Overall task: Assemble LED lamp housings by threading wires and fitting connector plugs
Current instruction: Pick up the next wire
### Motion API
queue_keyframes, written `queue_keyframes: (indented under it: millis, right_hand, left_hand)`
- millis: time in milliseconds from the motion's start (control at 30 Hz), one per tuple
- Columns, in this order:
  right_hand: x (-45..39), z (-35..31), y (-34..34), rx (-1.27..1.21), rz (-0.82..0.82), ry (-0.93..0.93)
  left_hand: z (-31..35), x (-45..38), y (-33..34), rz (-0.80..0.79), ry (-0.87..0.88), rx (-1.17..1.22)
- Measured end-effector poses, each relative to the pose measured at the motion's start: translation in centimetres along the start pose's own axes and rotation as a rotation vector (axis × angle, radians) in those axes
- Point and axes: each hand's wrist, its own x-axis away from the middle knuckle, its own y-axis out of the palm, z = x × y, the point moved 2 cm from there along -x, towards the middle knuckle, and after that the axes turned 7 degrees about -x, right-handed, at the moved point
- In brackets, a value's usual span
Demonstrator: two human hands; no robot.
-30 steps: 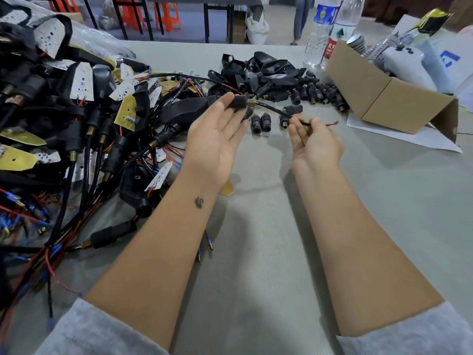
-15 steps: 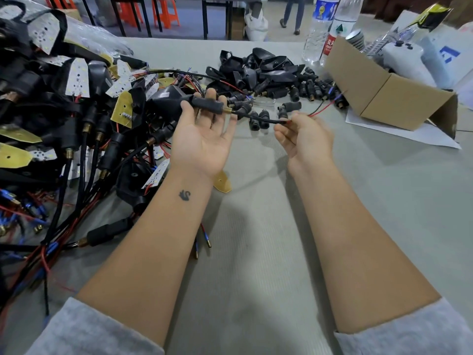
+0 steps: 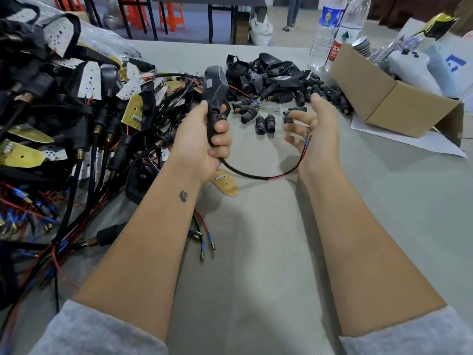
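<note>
My left hand point(image 3: 204, 144) grips the neck of a black lamp housing point(image 3: 215, 90), which stands upright above the table. A black sleeved wire point(image 3: 245, 174) hangs out of my fist and loops to the right, splitting into red and black leads. Their blue-tipped ends point(image 3: 307, 137) lie against the palm of my right hand point(image 3: 317, 134), whose fingers are loosely curled around them. Loose black connector plugs point(image 3: 265, 123) lie on the table between and behind my hands.
A big tangle of finished lamp assemblies point(image 3: 64, 129) with LED boards and wires fills the left side. Empty black housings point(image 3: 268, 73) are heaped at the back. A cardboard box point(image 3: 391, 98) and two water bottles point(image 3: 332, 32) stand at the right. A gold board point(image 3: 225, 183) lies under my left wrist.
My left hand has closed round the housing and turned it upright from lying flat on my palm. The wire now sags in a loop, and my right hand has moved right and opened more.
</note>
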Motion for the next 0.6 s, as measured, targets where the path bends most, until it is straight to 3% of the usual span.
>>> queue_keyframes:
  millis: [100, 167, 300, 467, 600]
  right_hand:
    - [0.7, -0.1, 0.6, 0.042, -0.077, 0.064]
    - [1.2, 0.1, 0.8, 0.103, -0.247, 0.170]
    - [1.9, 0.1, 1.2, -0.011, -0.593, 0.421]
    - [1.6, 0.4, 1.1, -0.022, -0.569, 0.396]
    - [2.3, 0.7, 2.2, -0.037, -0.598, 0.337]
  left_hand:
    - [0.0, 0.0, -0.6, 0.031, -0.012, -0.010]
    - [0.1, -0.1, -1.1, 0.014, -0.022, 0.033]
    - [0.3, 0.3, -1.3, -0.210, -0.110, 0.222]
    - [0.1, 0.9, -0.9, -0.452, -0.252, 0.086]
    - [-0.9, 1.3, 0.0, -0.515, -0.462, -0.074]
